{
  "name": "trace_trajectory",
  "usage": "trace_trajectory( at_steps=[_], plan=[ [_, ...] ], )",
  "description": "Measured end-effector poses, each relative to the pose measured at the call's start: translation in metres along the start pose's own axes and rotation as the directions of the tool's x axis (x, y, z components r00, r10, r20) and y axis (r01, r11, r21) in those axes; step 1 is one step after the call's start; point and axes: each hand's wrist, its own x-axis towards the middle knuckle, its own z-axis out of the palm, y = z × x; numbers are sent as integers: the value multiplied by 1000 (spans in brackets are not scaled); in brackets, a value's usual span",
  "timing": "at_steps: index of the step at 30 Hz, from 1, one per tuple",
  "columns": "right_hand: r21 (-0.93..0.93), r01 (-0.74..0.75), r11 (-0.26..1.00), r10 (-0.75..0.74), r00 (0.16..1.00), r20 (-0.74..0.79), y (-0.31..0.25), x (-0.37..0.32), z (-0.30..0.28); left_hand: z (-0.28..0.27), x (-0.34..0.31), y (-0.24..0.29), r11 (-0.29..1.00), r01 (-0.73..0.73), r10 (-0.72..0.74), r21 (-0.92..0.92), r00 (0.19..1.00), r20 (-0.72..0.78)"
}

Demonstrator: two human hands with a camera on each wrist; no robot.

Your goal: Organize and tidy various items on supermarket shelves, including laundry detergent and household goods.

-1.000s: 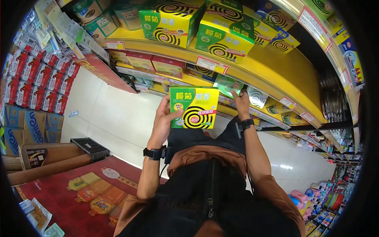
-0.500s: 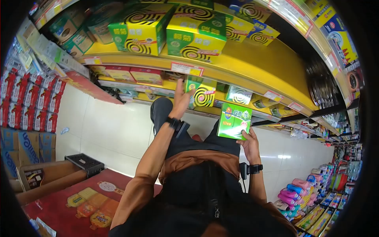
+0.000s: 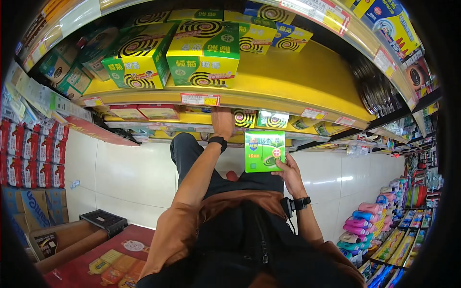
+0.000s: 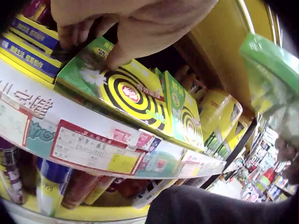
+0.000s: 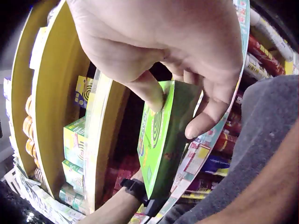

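Note:
My left hand [image 3: 222, 123] reaches into the lower shelf, its fingers hidden under the upper shelf's edge in the head view. The left wrist view shows that hand gripping a yellow-and-green mosquito coil box [image 4: 133, 95], the thumb on its printed face and the fingers at its far edge. This box lies tilted at the shelf's front lip, beside a similar yellow-green box [image 4: 184, 114]. Out in front of the shelf, my right hand [image 3: 291, 174] pinches a bright green mosquito coil box [image 3: 261, 150] at its lower corner, thumb on the front and fingers behind.
Large mosquito coil boxes [image 3: 204, 53] stand on the yellow upper shelf [image 3: 288, 72], whose edge overhangs the lower one. Blue-and-yellow boxes [image 4: 32, 49] are stacked left of the left hand. Spray cans [image 4: 51, 182] fill the level below. Colourful bottles [image 3: 367, 221] stand at the right.
The yellow-green box in my left hand has gone from in front of me onto the lower shelf. My right hand has drawn the green box out from the shelf and holds it up.

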Motion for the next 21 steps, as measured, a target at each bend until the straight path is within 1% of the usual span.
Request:
trace_trajectory(
  at_steps=[2, 3, 4, 6, 7, 8, 9, 10, 11, 12, 13, 14, 15, 16, 17, 18, 20, 21],
  plan=[
    [-25, 3, 1000, -2, 999, 35, -6, 16, 12, -11, 0, -1, 998, -49, 46, -31, 995, -89],
    [2, 2, 1000, -2, 998, 55, -8, 23, 19, -19, -4, -2, 999, -43, 40, -23, 995, -96],
    [28, 0, 1000, -2, 997, 75, -9, 29, 26, -36, -10, 2, 990, 64, -72, -125, 995, -66],
    [56, -21, 998, 16, 995, 97, -10, 38, 37, -68, -28, 9, 910, 277, -285, -309, 958, 19],
    [63, -23, 998, 17, 996, 93, -7, 44, 42, -78, -40, 8, 602, 475, -494, -642, 853, 168],
    [71, -25, 997, 19, 996, 89, -8, 49, 51, -95, -47, 9, 605, 475, -505, -639, 850, 153],
    [64, -26, 998, 18, 993, 118, -8, 52, 60, -114, -55, 8, 383, 616, -501, -688, 764, 405],
    [57, -30, 998, 22, 991, 134, -7, 58, 72, -129, -63, 9, 147, 736, -425, -661, 650, 630],
    [-10, -8, 1000, 9, 981, 194, -6, 65, 83, -133, -71, 10, 528, 651, -364, -545, 754, 547],
    [-68, 22, 997, -5, 971, 237, -4, 70, 91, -131, -73, 12, 535, 548, -305, -644, 835, 457],
    [-128, 69, 989, -32, 961, 274, -2, 78, 102, -131, -71, 5, 440, 564, -355, -699, 824, 441],
    [-134, 69, 989, -29, 959, 283, 2, 89, 108, -135, -66, -5, 341, 567, -404, -749, 808, 428],
    [-344, 246, 906, -136, 940, 314, 9, 103, 116, -139, -61, -16, 373, 536, -452, -757, 818, 356],
    [-523, 406, 749, -231, 900, 369, 15, 116, 122, -145, -55, -26, 407, 505, -496, -761, 822, 280],
    [-574, 424, 701, -258, 900, 350, 16, 124, 125, -148, -45, -37, 493, 442, -446, -749, 868, 218],
    [-577, 425, 697, -257, 900, 353, 15, 130, 123, -140, -40, -52, 570, 430, -472, -700, 869, 149],
    [-638, 438, 634, -357, 897, 262, 7, 139, 119, -138, -25, -64, 807, 383, -376, -450, 920, 108],
    [-697, 398, 596, -328, 913, 241, 2, 146, 115, -135, -23, -65, 804, 384, -379, -453, 919, 105]
  ],
)
